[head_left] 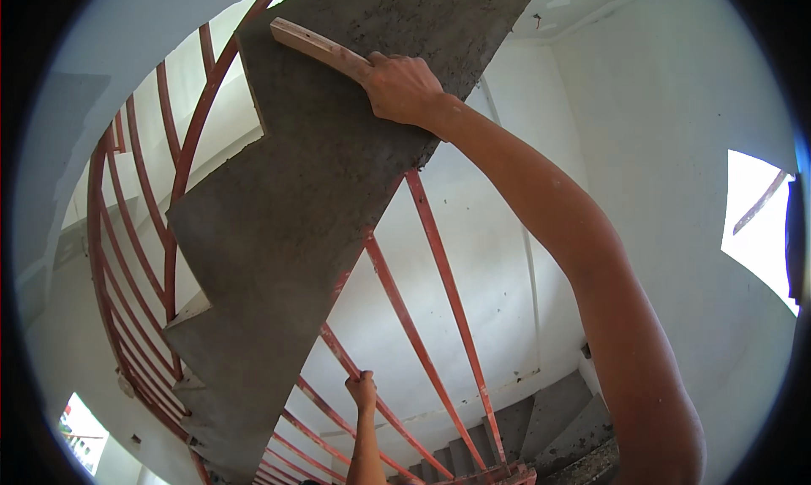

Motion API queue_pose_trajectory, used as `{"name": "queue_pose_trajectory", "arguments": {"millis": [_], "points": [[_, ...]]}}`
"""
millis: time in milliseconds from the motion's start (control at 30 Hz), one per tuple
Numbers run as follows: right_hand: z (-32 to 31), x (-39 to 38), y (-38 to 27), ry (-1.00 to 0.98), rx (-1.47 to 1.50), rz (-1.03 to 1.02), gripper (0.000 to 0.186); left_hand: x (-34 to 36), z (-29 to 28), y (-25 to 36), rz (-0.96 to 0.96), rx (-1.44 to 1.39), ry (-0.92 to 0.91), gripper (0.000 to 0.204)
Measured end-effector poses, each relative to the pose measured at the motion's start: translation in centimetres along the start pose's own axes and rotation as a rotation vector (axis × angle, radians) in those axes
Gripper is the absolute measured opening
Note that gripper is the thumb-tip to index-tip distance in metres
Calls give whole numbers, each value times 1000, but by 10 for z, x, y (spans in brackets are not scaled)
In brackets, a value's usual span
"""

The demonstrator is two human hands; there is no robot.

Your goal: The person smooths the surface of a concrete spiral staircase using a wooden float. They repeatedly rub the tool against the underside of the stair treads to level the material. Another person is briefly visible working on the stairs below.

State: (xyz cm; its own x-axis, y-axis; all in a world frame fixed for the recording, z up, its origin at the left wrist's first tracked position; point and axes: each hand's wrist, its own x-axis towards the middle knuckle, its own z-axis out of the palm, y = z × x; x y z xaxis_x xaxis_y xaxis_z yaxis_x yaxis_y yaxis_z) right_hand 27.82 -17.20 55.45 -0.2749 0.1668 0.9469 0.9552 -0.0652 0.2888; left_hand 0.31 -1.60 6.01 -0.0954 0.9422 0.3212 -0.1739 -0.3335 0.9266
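My right hand (401, 88) grips a long wooden strip (321, 48) held against the dark grey concrete underside of the staircase (279, 215) near the top of the view, its surface rough and mottled along the right edge. Lower down, my left hand (361, 388) is closed around one of the red metal bars (393, 303) that run down from that concrete edge.
Curved red railings (173, 265) run along the left beside stepped concrete edges. Grey stairs (541, 417) curve below at the right. White walls (650, 105) surround the stairwell, with bright openings at the right (752, 215) and lower left (80, 434).
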Motion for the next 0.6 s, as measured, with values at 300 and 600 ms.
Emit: {"name": "queue_pose_trajectory", "arguments": {"millis": [300,600], "points": [[7,10,64,133,-13,120,64,3,-1,-4,-38,9,4,20],[-14,11,194,274,-133,491,60,0,5,-3,6,5,42,23]]}}
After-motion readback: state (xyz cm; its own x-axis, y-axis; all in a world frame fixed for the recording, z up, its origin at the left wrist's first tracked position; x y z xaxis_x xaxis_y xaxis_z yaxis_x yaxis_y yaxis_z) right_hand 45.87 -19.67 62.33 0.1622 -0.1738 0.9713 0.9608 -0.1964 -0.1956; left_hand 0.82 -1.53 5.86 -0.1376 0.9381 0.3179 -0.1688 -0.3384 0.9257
